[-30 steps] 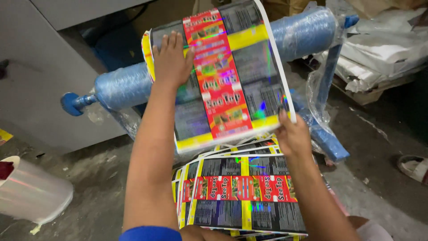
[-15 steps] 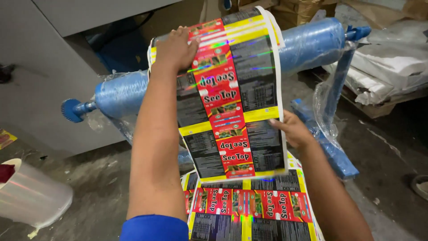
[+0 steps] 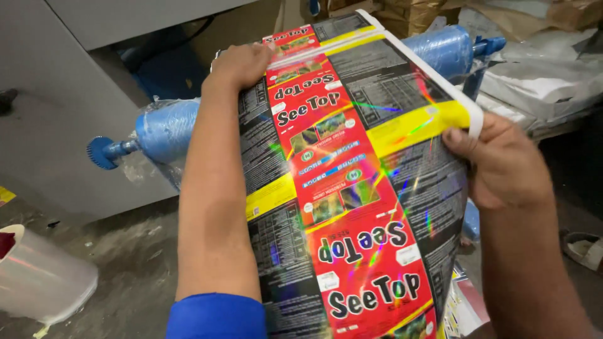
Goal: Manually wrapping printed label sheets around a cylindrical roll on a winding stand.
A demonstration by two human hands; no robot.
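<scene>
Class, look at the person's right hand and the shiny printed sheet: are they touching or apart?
Touching. The head view shows the right hand gripping the right edge of the printed sheet, its thumb pressed on the front by the yellow band.

The carrying surface is a grey, stained concrete floor (image 3: 125, 251), scuffed with pale marks and small bits of debris. On it at the lower left lies a roll of clear plastic film on a pale core (image 3: 44, 279), and a small yellow scrap (image 3: 5, 196) sits at the left edge beside the base of a grey metal cabinet (image 3: 63, 113). At the far right edge a worn sandal (image 3: 584, 248) rests on the darker floor.
</scene>
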